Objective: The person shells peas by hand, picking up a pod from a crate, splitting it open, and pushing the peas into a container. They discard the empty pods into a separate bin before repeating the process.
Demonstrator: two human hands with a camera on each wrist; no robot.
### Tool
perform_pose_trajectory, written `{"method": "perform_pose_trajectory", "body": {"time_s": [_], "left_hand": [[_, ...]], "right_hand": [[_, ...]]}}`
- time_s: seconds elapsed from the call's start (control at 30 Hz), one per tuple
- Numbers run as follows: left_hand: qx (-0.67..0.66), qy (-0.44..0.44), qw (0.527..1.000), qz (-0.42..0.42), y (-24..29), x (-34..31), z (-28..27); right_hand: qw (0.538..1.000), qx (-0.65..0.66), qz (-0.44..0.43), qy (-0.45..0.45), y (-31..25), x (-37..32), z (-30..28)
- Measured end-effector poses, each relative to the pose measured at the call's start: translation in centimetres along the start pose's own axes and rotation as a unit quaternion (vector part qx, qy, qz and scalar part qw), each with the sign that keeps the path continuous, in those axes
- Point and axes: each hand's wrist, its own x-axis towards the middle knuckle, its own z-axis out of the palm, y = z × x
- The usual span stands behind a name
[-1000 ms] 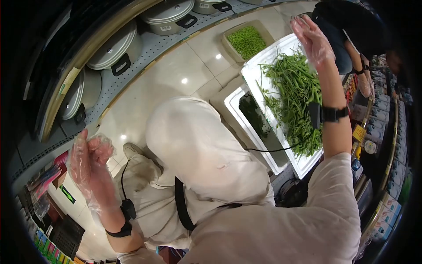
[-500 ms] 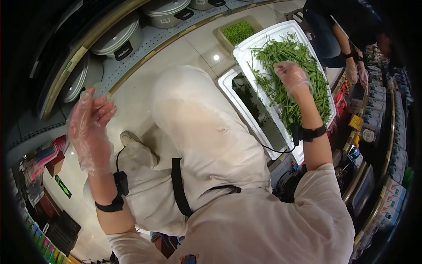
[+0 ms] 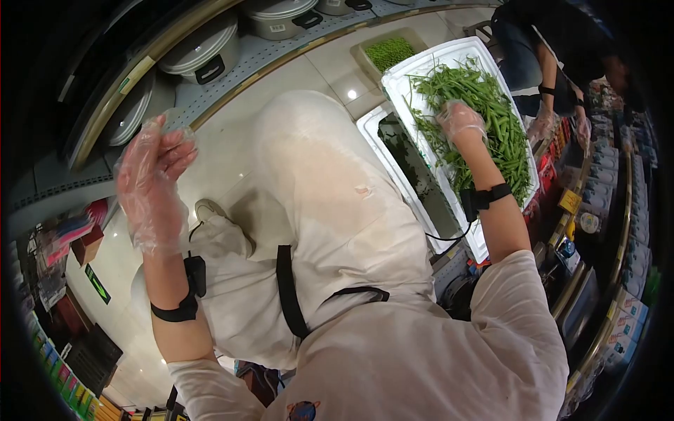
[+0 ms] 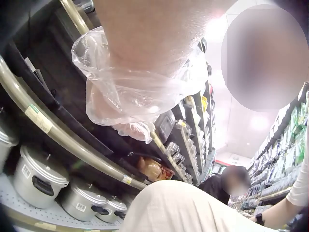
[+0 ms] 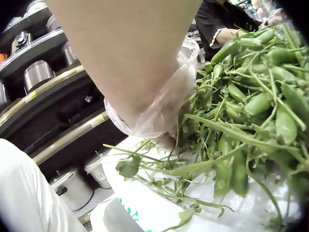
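My right hand [image 3: 460,119], in a thin clear plastic glove, is sunk into a heap of green pea pods and stems [image 3: 498,130] in a white foam box [image 3: 401,76]. Its fingers curl down into the stems and grip a bunch. In the right wrist view the gloved right hand [image 5: 166,116] lies among the pods [image 5: 251,104], with the fingertips hidden. My left hand [image 3: 158,158], gloved the same way, is raised in the air over the floor with its fingers loosely spread. It holds nothing. The left wrist view shows the left hand [image 4: 135,96] empty.
A second foam box [image 3: 372,133] with dark contents sits beside the first. A tray of shelled peas [image 3: 392,50] lies beyond. Metal pots [image 3: 200,49] line a low shelf at the left. Another person [image 3: 551,67] bends at the box's far end. Stocked shelves [image 3: 618,210] run along the right.
My right hand came down from above the box into the pea stems and closed on them. My left hand rose a little and its fingers spread.
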Motion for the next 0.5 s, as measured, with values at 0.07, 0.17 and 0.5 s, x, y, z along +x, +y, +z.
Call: {"method": "perform_pose_trajectory", "body": {"time_s": [0.07, 0.17, 0.5], "left_hand": [[-0.002, -0.001, 1.0, 0.001, 0.1, -0.1, 0.0], [-0.006, -0.002, 1.0, 0.003, 0.2, -0.2, 0.0], [-0.023, -0.009, 1.0, -0.004, 0.2, 0.0, 0.0]], "right_hand": [[1.0, 0.01, 0.007, -0.002, -0.2, -0.3, -0.2], [0.997, 0.07, 0.026, 0.004, -0.6, -1.3, -1.6], [0.765, 0.622, 0.011, 0.164, 7.1, 3.6, 2.7]]}}
